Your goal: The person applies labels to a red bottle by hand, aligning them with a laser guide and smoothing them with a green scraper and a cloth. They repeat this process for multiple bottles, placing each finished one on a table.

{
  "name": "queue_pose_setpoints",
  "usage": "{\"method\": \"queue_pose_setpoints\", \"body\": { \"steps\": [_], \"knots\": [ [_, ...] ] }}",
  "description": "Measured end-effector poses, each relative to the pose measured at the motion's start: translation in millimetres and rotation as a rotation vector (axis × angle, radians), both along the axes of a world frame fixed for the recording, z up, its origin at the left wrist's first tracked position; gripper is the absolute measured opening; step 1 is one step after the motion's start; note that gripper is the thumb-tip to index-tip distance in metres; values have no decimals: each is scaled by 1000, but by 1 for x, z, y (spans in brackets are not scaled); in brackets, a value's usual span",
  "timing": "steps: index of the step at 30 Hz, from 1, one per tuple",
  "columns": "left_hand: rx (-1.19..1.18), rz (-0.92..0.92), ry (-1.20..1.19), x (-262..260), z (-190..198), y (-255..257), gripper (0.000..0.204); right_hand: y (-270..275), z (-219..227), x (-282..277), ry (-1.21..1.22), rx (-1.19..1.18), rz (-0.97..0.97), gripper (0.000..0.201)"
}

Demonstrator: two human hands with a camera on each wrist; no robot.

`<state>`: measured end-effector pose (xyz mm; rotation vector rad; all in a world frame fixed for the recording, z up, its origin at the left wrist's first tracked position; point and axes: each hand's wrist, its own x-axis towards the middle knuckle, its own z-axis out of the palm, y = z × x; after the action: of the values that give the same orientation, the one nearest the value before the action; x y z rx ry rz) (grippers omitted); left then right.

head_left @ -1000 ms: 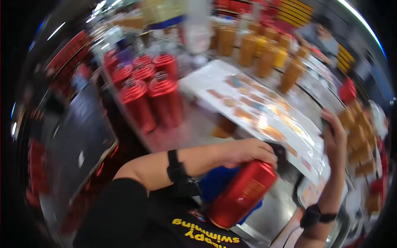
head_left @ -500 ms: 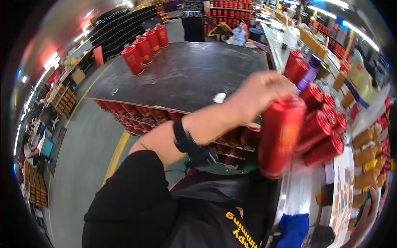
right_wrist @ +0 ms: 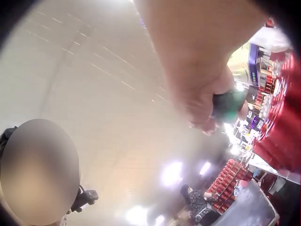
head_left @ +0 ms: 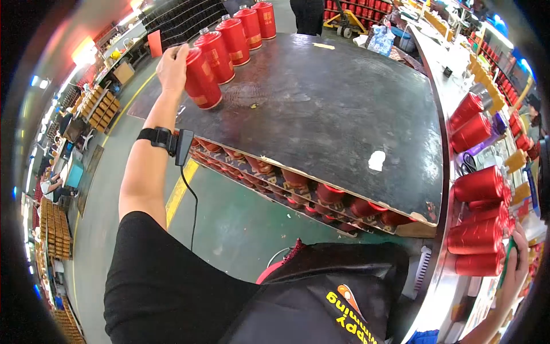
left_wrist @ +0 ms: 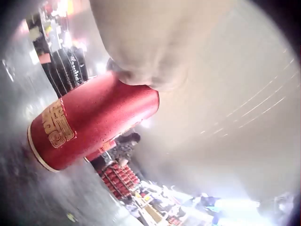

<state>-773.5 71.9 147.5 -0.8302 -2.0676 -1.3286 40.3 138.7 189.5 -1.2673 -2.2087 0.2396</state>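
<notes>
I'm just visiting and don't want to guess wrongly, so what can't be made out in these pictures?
- Left wrist view: the top of the held bottle, hidden by the left hand.
- Right wrist view: what the green thing is; the right hand covers part of it.
- Head view: the full shape of the blue thing, cut off by the bottom edge.
- Head view: the held bottle's print, too small to read.
</notes>
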Motion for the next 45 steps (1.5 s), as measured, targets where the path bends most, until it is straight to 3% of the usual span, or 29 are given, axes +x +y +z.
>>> {"method": "queue_pose_setpoints", "body": {
  "steps": [5,12,18,22,23,25,26,27,28,30,31,32,34,36,38,40,45],
  "knots": [
    [-42,120,16,-49,-17,13,51,10,-5,-10,-18,-22,-11,28],
    [-85,244,16,-65,-17,32,54,-1,-9,23,-76,-47,-88,29],
    [-153,460,33,-50,-15,32,59,-4,-19,28,73,-76,-100,31],
    [-258,545,29,-63,-8,33,61,-2,-29,64,79,4,-156,32],
    [-476,516,120,-54,2,20,56,-4,-32,68,83,39,-209,32],
    [-649,917,585,-69,-18,43,51,-15,-26,65,100,112,-362,31],
    [-381,562,628,-26,-13,55,48,-20,-24,58,126,155,-437,30],
    [-113,208,632,15,5,56,49,-22,-17,53,36,239,-394,28],
    [154,-389,492,55,0,75,47,-18,-19,49,75,244,-471,26],
    [147,-626,315,181,-12,82,46,-5,-27,53,-118,393,-533,22],
    [169,-817,127,248,-17,75,43,0,-31,50,-34,389,-556,24],
    [180,-997,-61,303,-24,68,39,9,-42,61,-107,465,-609,26],
    [53,-1195,-103,363,-58,56,38,16,-53,74,-148,467,-655,28],
    [-51,-1483,-81,423,-70,42,30,15,-55,79,-104,223,-635,30],
    [-108,-1611,248,462,-64,49,24,11,-52,67,-77,56,-704,33],
    [-142,-1816,120,492,-66,53,20,16,-64,70,-28,81,-692,31],
    [-216,-2103,24,529,-70,77,20,15,-75,69,171,131,-612,29]
  ]
}}
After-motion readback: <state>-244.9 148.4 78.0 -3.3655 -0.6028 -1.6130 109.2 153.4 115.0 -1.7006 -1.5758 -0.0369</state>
